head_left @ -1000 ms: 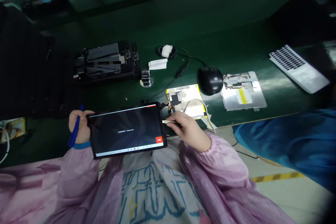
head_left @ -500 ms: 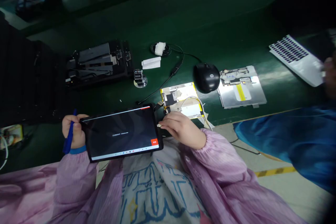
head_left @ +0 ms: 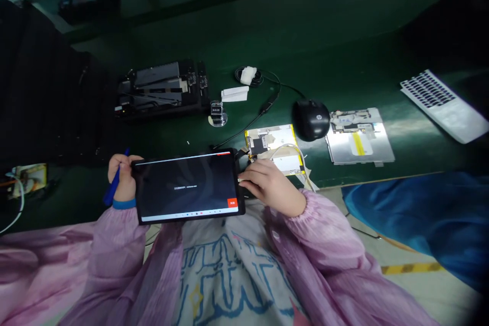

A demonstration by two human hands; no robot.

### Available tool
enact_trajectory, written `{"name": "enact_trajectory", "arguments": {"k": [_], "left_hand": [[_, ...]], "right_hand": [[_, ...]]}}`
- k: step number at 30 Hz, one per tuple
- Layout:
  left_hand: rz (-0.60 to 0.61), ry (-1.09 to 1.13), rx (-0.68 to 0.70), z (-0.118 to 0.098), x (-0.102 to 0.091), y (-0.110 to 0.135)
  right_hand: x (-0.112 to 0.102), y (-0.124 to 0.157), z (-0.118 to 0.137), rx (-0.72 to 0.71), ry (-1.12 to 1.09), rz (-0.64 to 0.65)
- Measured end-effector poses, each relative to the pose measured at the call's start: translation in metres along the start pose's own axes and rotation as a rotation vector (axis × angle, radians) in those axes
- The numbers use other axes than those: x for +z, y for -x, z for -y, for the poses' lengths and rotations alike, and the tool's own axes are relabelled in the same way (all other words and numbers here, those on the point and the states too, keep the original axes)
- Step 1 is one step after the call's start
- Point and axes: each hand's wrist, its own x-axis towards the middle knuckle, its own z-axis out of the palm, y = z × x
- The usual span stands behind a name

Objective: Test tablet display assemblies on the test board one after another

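A black tablet (head_left: pixel 187 187) with a lit dark screen and a red button at its lower right rests tilted against my lap at the green table's near edge. My left hand (head_left: pixel 121 177) grips the tablet's left edge and also holds a blue pen (head_left: pixel 113 186). My right hand (head_left: pixel 267 183) is closed on a white cable plug (head_left: pixel 240 179) at the tablet's right edge; the white cable (head_left: pixel 294 155) loops back over a yellow-edged part (head_left: pixel 273 145).
On the green table (head_left: pixel 344 61) lie a black mouse (head_left: pixel 310 118), a silver metal plate (head_left: pixel 359 136), a white keyboard (head_left: pixel 443 104), a black opened device (head_left: pixel 160 89), a small counter (head_left: pixel 217 112) and a black cable (head_left: pixel 263 107). Blue cloth (head_left: pixel 420 214) sits at the right.
My right hand has closed in on the tablet's right edge with the plug. A hand seen at the far right half a second ago is gone. The view shifted slightly.
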Motion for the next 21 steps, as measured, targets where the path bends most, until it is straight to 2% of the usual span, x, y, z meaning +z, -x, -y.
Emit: {"name": "enact_trajectory", "arguments": {"k": [4, 11, 16, 21], "left_hand": [[0.035, 0.03, -0.006, 0.002, -0.006, 0.003], [0.019, 0.077, -0.086, 0.002, -0.008, 0.004], [0.103, 0.094, -0.064, 0.004, -0.011, 0.0], [0.188, 0.075, -0.102, 0.009, -0.017, -0.004]], "right_hand": [[0.001, 0.001, 0.003, -0.009, 0.068, -0.006], [-0.001, 0.003, 0.006, -0.002, 0.167, 0.005], [0.0, 0.001, 0.007, -0.036, 0.197, 0.014], [0.0, 0.0, 0.009, -0.044, 0.213, 0.022]]}}
